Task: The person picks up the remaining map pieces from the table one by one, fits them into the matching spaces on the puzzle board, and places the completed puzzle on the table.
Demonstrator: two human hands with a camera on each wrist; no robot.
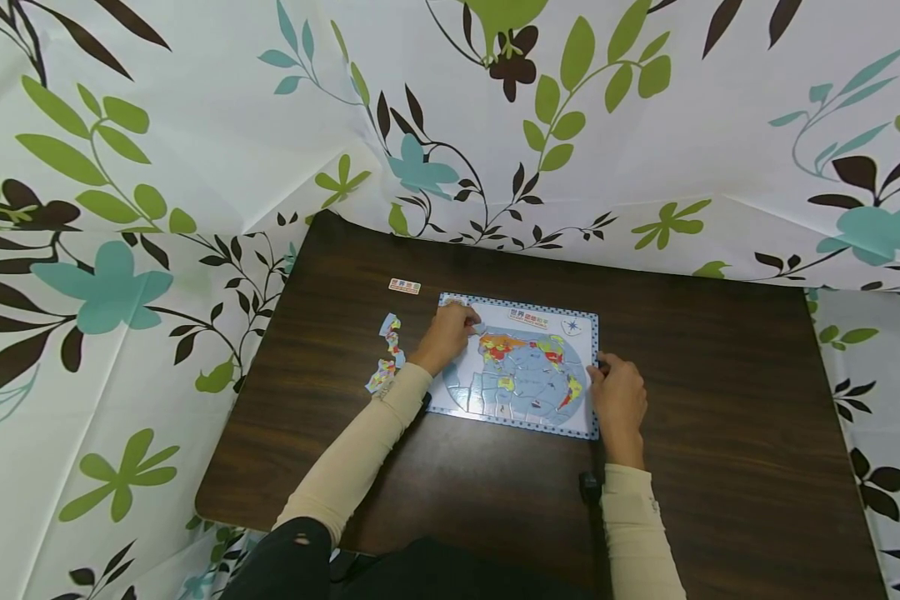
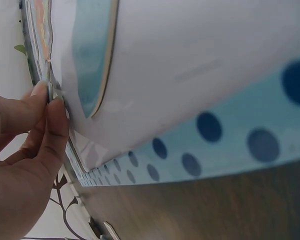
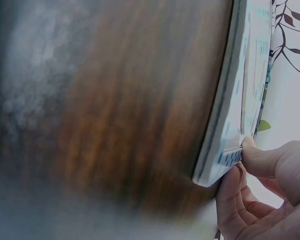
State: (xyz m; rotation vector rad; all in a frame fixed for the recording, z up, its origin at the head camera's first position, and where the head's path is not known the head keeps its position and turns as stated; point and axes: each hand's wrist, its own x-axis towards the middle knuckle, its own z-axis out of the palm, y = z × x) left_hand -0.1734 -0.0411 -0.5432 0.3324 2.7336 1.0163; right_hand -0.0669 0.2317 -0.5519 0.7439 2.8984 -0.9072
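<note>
A world-map jigsaw puzzle (image 1: 521, 318) with a dotted blue border lies on the table, part of its map filled with pieces. Over its upper left part, my left hand (image 1: 447, 335) pinches a small puzzle piece between thumb and fingertips; in the left wrist view that piece (image 2: 50, 92) is mostly hidden by the fingers. My right hand (image 1: 621, 402) grips the board's right edge. The right wrist view shows the thumb (image 3: 260, 159) on top of the board's rim, with curled fingers below it. Several loose puzzle pieces (image 1: 382, 376) lie left of the board, beside the left forearm.
A small printed strip (image 1: 405, 286) rests on the dark wooden table (image 1: 720, 417), behind the loose pieces. Patterned white cloth (image 1: 217, 108) with leaves and flowers hangs behind and around the table. A dark object (image 1: 589, 487) sits near the right wrist.
</note>
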